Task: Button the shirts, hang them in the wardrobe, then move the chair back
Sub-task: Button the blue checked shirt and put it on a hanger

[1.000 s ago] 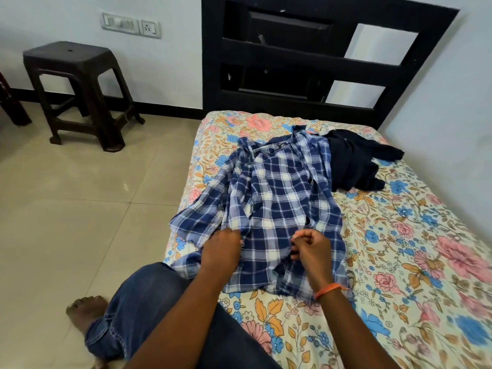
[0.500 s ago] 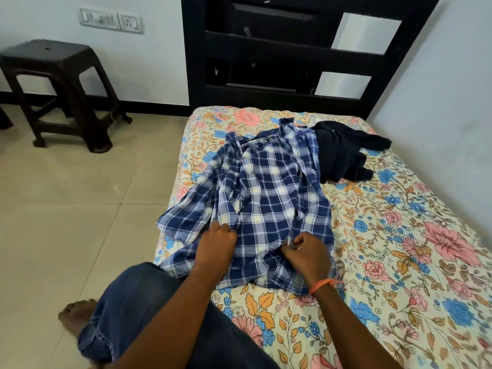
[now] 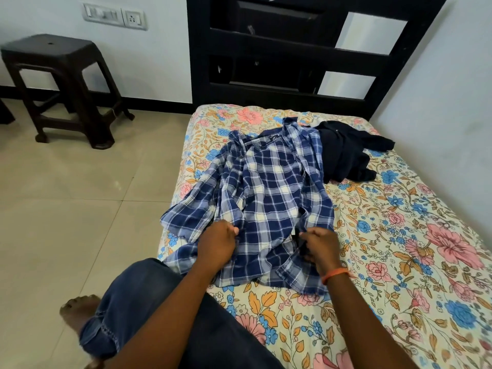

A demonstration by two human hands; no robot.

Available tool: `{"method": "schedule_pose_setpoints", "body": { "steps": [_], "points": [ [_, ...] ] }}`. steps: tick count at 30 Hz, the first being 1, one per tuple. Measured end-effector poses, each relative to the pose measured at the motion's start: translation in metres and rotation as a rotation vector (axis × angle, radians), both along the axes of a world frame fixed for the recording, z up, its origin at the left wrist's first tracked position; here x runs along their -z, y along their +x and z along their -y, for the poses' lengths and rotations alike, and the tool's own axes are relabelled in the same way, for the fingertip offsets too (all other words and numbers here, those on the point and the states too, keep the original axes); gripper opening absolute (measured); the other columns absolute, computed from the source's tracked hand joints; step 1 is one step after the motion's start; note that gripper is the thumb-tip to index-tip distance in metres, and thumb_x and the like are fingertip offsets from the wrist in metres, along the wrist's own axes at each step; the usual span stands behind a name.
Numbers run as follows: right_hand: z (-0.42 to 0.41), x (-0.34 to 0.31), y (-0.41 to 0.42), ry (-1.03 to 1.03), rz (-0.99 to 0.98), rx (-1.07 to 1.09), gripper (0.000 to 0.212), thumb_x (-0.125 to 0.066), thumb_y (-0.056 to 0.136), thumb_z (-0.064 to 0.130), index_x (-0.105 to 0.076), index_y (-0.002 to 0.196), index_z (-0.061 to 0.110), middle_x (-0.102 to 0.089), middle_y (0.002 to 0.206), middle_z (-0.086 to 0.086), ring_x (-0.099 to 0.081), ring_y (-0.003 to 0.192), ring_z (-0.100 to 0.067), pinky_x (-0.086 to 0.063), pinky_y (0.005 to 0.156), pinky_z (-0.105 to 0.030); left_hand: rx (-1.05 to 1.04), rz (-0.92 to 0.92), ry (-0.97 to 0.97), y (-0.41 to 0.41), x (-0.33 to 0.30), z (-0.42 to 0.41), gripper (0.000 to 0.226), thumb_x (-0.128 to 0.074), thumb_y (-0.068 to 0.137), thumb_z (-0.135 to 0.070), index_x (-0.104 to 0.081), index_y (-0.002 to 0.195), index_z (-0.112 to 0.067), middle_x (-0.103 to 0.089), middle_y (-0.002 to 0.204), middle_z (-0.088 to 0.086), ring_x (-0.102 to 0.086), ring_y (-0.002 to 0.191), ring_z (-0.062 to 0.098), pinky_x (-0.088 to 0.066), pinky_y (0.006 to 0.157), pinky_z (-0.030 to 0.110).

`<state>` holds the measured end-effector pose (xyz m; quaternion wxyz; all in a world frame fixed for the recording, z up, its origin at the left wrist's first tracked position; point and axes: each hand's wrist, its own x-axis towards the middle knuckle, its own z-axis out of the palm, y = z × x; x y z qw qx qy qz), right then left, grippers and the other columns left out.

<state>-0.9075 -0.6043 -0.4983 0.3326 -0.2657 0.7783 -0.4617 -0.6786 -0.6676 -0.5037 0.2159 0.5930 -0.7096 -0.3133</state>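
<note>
1. Stool (image 3: 57, 83): stands upper left of frame, on the floor.
2. Left hand (image 3: 217, 242): fingers curled, gripping the plaid shirt (image 3: 269, 198) lower placket, lower centre.
3. Right hand (image 3: 320, 247): pinches the opposite edge.
4. Step: buttoning, early stage. Next move: align button and hole.
5. Dark shirt (image 3: 346, 153): lies crumpled, upper right on bed (image 3: 399, 235).

The shirt (image 3: 269, 198) is soft checked cloth; the bedsheet (image 3: 399, 235) printed matt cotton; the floor (image 3: 66, 198) glossy tile; the stool (image 3: 61, 83) dark plastic.
</note>
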Motion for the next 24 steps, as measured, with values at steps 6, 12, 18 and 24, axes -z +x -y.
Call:
{"method": "schedule_pose_setpoints", "body": {
  "steps": [6,12,18,24],
  "points": [
    [-0.02,-0.039,-0.017,-0.157,0.438,0.066,0.019,-0.071,0.087,0.008,-0.067,0.105,0.003,-0.071,0.086,-0.015,-0.066,0.076,-0.029,-0.057,0.065,-0.042,-0.095,-0.417,0.19,0.003,-0.034,-0.006,0.018,-0.055,0.1,-0.022,-0.06,0.083,-0.016,-0.059,0.078,-0.003,-0.052,0.068,0.009,-0.038,0.059,0.021],
    [-0.032,-0.047,0.019,-0.308,-0.219,-0.064,0.011,-0.071,0.088,0.007,-0.072,0.099,0.01,-0.071,0.087,-0.002,-0.067,0.075,-0.012,-0.052,0.062,-0.01,0.099,-0.729,0.472,-0.029,-0.051,-0.032,0.018,-0.048,0.103,-0.018,-0.06,0.095,-0.007,-0.062,0.084,0.003,-0.056,0.07,0.012,-0.047,0.061,0.022],
    [-0.034,0.002,0.052,-0.24,-0.746,-0.338,0.002,-0.074,0.087,0.01,-0.073,0.088,0.011,-0.064,0.084,0.001,-0.059,0.072,-0.012,-0.051,0.07,-0.022,0.238,-0.389,0.272,-0.037,-0.015,-0.04,0.024,-0.045,0.104,-0.019,-0.056,0.082,-0.02,-0.062,0.083,-0.001,-0.059,0.074,0.012,-0.052,0.072,0.029],
    [-0.034,0.012,0.075,-0.297,-0.662,-0.315,0.007,-0.071,0.09,0.011,-0.072,0.086,0.017,-0.062,0.08,0.008,-0.056,0.071,0.001,-0.04,0.063,-0.009,0.223,-0.378,0.252,-0.035,-0.005,-0.037,0.023,-0.043,0.104,-0.018,-0.054,0.084,-0.019,-0.061,0.087,0.002,-0.058,0.079,0.014,-0.052,0.078,0.035]
  ]
}}
